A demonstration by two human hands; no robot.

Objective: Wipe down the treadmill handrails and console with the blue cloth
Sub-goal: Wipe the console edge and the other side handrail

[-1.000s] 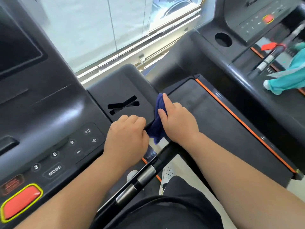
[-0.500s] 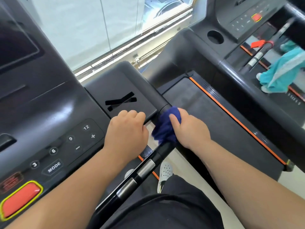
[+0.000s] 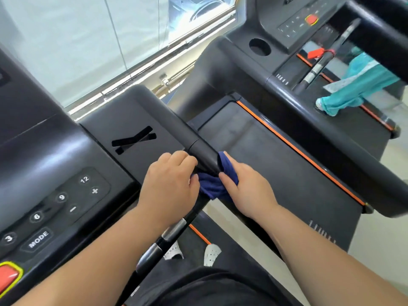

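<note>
Counting: 2 hands, 1 cloth (image 3: 213, 184), 2 treadmills, 2 red stop buttons, 2 white shoes. Cloth is dark blue, bunched and creased, wrapped round the handrail (image 3: 199, 152) at frame center, where the thick black part narrows to a thinner bar w/ 2 silver grip sensors. Right hand (image 3: 245, 191) clamps cloth against the rail, thumb on top. Left hand (image 3: 171, 184) curled, fingers at console (image 3: 66, 155) edge, thumb touching the cloth's left end; can't tell if it actually grips it. Console keys 3, 6, 9, 12, +, −, MODE at lower left. 2nd treadmill (image 3: 287, 69) upper right, teal fabric on it.
</note>
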